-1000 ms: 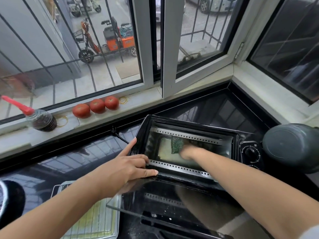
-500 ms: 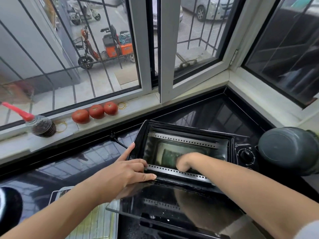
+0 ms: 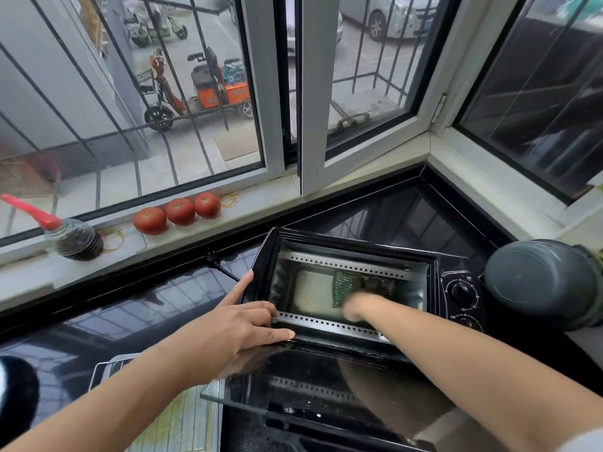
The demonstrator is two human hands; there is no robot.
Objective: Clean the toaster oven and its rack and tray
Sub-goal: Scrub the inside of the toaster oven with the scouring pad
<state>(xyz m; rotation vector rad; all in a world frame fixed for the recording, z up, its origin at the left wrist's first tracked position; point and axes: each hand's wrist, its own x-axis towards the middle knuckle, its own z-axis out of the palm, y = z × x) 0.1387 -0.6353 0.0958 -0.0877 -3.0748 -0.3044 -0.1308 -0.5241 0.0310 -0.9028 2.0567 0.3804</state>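
A: Where does the toaster oven [image 3: 342, 288] sit?

B: On the dark glossy tabletop [image 3: 130, 308] in the window corner, its glass door [image 3: 310, 396] dropped flat toward the person, likely so an arm can reach the whole cavity.

A: And the hands?

B: The right hand [image 3: 359, 306] is deep inside, pressing a green scouring pad [image 3: 342, 288] against the pale inner wall. It is blurred, so whether its grip is curled round the pad or flat on it cannot be told. The left hand [image 3: 241, 324] lies open on the oven's front left corner, fingers straight along the perforated lower strip, thumb up the side of the case; that looks like bracing, so the scrubbing does not shove the oven back.

A: The rack and tray?

B: The wire rack [image 3: 169, 419] lies on the tray [image 3: 101, 370] at the lower left, partly under the door's edge, out of the way for their own turn.

A: Anything else around?

B: Three tomatoes [image 3: 177, 212] and a red-capped bottle [image 3: 73, 238] on the sill, a dark pot [image 3: 541, 285] just right of the oven's knobs [image 3: 461, 293].
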